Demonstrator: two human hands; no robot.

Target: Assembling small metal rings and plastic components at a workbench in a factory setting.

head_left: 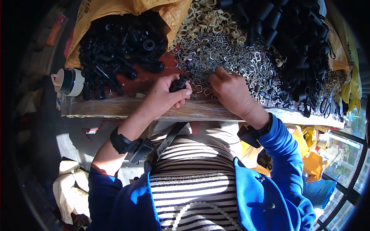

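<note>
Near the table's front edge, my left hand (165,94) is closed round a short black plastic fitting (178,83), its upper end showing between thumb and fingers. To its right, my right hand (233,90) is pinched at the near side of a heap of small silvery metal clips (216,54). Whatever lies between those fingertips is hidden or too small to name. A few metal loops (207,91) rest on the board between my two hands.
An orange woven sack (173,19) spills black plastic fittings (111,57) at the left. Cream-coloured rings (208,17) lie behind the clips. Black tubes (269,23) are heaped at the right. A white-and-dark lidded cup (73,82) stands at the left corner of the wooden table edge (115,107).
</note>
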